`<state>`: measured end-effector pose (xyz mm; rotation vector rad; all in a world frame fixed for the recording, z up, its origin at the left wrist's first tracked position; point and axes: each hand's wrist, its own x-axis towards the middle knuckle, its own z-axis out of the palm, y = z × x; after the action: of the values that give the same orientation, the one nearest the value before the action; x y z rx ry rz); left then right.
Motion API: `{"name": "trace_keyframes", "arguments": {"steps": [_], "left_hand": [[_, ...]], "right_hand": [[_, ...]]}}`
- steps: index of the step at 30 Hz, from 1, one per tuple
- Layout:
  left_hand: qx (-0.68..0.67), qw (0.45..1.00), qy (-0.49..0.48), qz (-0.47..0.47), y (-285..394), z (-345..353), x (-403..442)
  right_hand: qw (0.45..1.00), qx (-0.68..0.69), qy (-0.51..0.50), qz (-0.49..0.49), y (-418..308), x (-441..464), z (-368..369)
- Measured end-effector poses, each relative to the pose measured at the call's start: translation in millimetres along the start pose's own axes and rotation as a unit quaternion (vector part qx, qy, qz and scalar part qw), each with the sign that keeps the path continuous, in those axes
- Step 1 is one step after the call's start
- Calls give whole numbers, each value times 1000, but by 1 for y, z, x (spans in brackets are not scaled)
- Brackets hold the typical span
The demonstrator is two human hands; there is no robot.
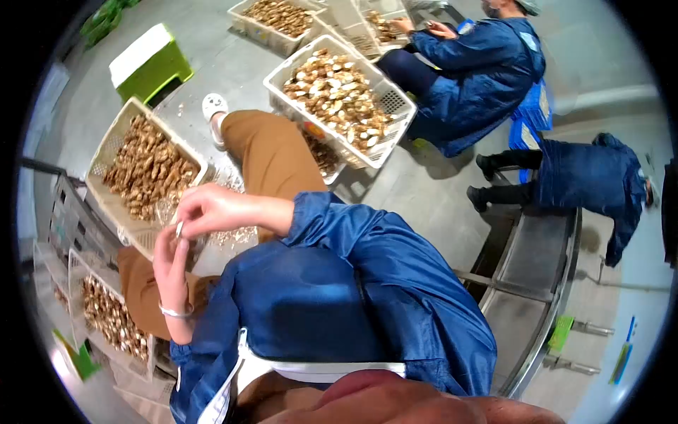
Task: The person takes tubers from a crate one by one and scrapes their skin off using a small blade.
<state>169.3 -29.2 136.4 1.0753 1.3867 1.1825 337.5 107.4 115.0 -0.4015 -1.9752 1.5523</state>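
My left hand (171,268), with a bracelet at its wrist, is raised with its fingers bent and pressed together. My right hand (212,210) meets it at the fingertips, thumb and fingers pinched. Where the fingers meet shows a small whitish piece (179,228); its kind and any other item are too small or hidden to tell. Just beyond both hands stands a cream plastic crate (106,152) of brown, knobby, mushroom-like pieces (150,168). Scraps (236,239) lie between my legs, partly behind my right hand.
A white crate (282,106) of paler, trimmed pieces (337,95) stands beyond my right knee. Another crate (150,353) sits at lower left. A green-and-white stool (150,63) is on the floor. One co-worker (473,78) sits at upper right; another person (586,173) bends near a metal conveyor (530,261).
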Motion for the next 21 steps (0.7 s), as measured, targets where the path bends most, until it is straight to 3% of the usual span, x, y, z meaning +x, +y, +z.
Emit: {"name": "trace_keyframes", "arguments": {"steps": [1, 4, 5, 8, 9, 10, 12, 13, 16, 17, 18, 20, 21], "left_hand": [[18, 999, 1, -33, 10, 2, -2], [-34, 998, 22, -56, 10, 0, -4], [-64, 996, 14, -68, 3, -2, -4], [-43, 996, 76, -30, -29, -14, -10], [4, 995, 100, -4, -37, -15, -9], [16, 995, 98, 0, -37, -15, -11], [-18, 994, 97, -50, -20, -3, -1], [-91, 991, 71, -71, -21, -7, 0], [-155, 979, 84, -100, -16, -7, 5], [-112, 987, 97, -65, -15, -5, 9], [-68, 991, 108, -29, -16, -2, 13], [-30, 994, 105, -14, -19, -3, 14], [-36, 993, 108, -15, -19, -3, 13]], "right_hand": [[1000, -24, -5, 1, 6, 5, 3], [955, 194, -15, 224, 2, 15, -8], [942, 238, -20, 234, 12, 15, -4], [986, 134, -53, 84, 33, 18, 30], [999, 9, -49, -5, 26, 18, 31], [999, -38, -35, 0, 26, 18, 34], [978, 134, -33, 159, 19, 21, 6], [939, 271, -12, 213, 19, 24, 4], [978, 154, -32, 139, 10, 27, 1], [997, 58, -34, 28, 10, 29, 2], [1000, 3, -7, -6, 6, 30, 6], [999, 27, -16, 40, 8, 32, 7], [990, 93, 0, 109, 8, 32, 8]]}}
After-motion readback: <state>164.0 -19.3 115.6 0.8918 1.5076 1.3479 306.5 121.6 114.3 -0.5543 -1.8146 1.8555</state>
